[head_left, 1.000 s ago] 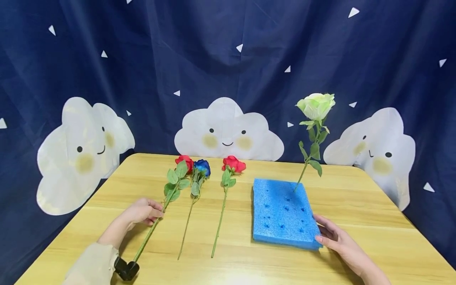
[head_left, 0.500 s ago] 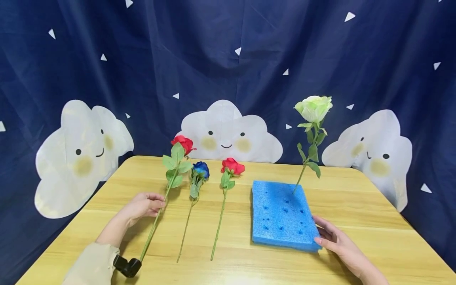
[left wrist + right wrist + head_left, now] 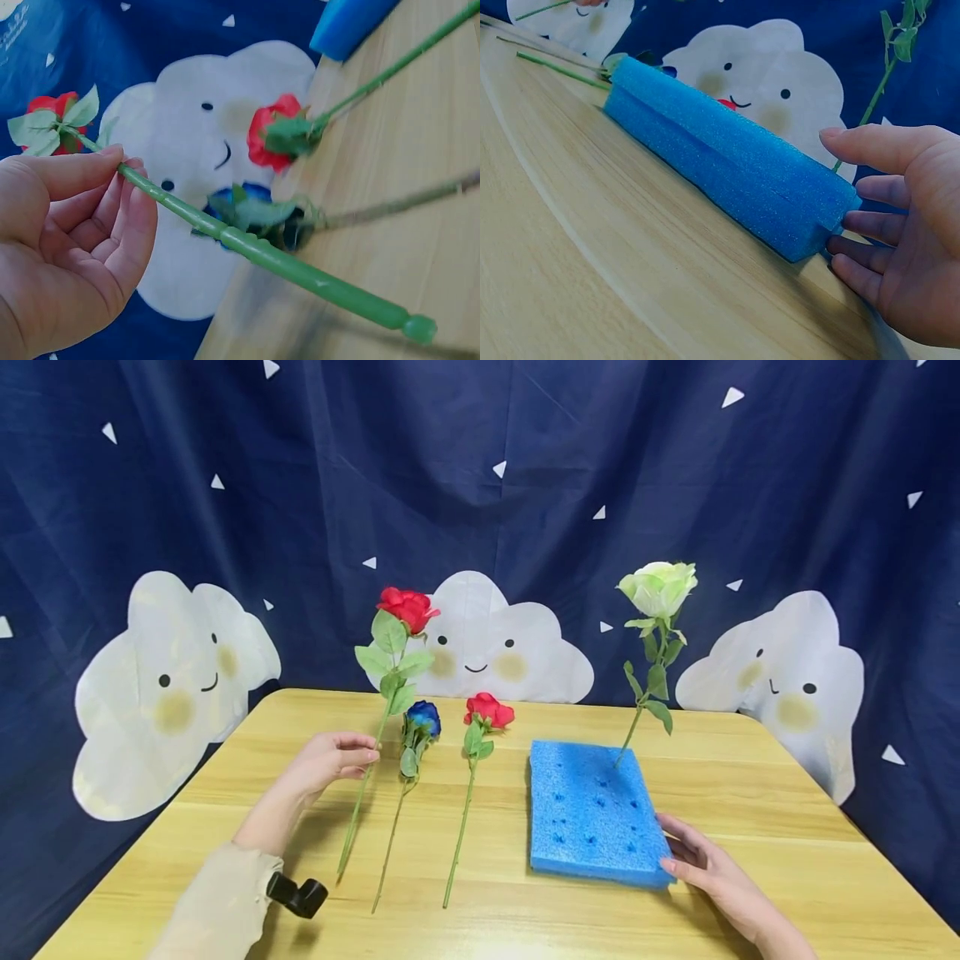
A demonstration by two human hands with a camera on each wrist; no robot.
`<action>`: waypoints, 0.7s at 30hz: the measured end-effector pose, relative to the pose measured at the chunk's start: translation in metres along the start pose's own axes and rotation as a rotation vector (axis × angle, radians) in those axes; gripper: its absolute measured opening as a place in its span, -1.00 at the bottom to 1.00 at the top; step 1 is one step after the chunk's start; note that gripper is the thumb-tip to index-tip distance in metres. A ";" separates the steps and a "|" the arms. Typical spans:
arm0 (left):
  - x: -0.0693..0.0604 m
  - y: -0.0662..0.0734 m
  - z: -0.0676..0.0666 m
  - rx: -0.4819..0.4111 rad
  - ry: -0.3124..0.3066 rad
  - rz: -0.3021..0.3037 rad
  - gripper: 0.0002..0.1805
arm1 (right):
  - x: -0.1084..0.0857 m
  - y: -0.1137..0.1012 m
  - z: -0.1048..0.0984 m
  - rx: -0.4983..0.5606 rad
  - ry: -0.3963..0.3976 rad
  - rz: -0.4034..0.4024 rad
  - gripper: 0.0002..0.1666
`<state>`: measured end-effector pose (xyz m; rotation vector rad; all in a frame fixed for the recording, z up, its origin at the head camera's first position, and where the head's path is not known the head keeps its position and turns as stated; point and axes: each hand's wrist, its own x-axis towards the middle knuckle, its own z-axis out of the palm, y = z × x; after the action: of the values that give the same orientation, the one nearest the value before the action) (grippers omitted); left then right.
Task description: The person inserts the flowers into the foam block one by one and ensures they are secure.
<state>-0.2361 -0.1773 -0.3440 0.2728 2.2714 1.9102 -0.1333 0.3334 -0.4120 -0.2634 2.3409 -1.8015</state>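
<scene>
My left hand pinches the stem of a red rose between thumb and fingertips. That rose is raised and leans, its bloom up against the curtain; the left wrist view shows its bare green stem reaching past the hand. At the right, my right hand touches the side of a blue foam block dotted with holes, thumb by the top edge and fingers extended along the end. A pale green-white rose stands in the block's far part, tilted slightly right.
A blue rose and a second red rose lie on the wooden table between the held rose and the block. A black device sits at the left cuff. Behind hangs a dark blue curtain with clouds.
The left hand has lifted the red rose off the table and carried it up and slightly right, its stem tipping more upright. The right hand and foam block have stayed in place.
</scene>
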 end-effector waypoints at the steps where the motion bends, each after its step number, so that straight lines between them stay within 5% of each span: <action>1: 0.001 0.002 0.003 0.003 -0.001 0.009 -0.73 | 0.000 0.000 0.000 0.004 -0.001 -0.008 -0.27; 21: 0.036 0.027 0.059 -0.043 0.018 0.122 -0.72 | 0.000 0.002 0.000 0.017 -0.001 -0.043 -0.24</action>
<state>-0.2554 -0.1073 -0.3277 0.3987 2.2705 2.0256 -0.1332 0.3338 -0.4136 -0.3141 2.3354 -1.8392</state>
